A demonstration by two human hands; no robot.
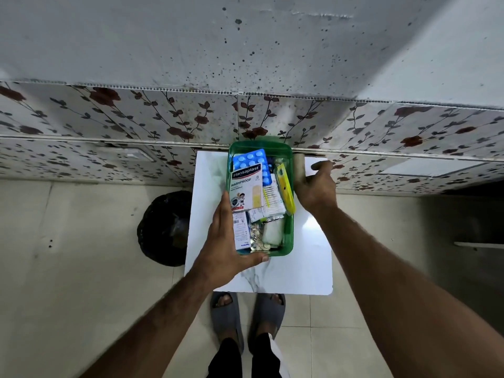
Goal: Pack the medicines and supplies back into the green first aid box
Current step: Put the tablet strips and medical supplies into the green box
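Green first aid box (pixel 288 238) sits open on white marble-look counter (pixel 300 268), toward the far edge by the floral wall panel (pixel 136 118). Inside box, far end: blue pill blister (pixel 249 158); over it a Hansaplast washproof plaster pack (pixel 246 186). Yellow tool (pixel 285 186) leans along box's right wall. Near end: white carton w/ small print (pixel 241 233) at left wall, foil strips (pixel 257 238) mid, white gauze roll (pixel 272 231) right. Left hand (pixel 226 241) wraps box's near-left corner, grip spread, thumb along near rim, fingers up left wall touching plaster pack. Right hand (pixel 316 186) just right of box, grip curled round a beige roll (pixel 299 166) standing by box's far-right corner. Black bin bag (pixel 163 227) on floor left of counter.
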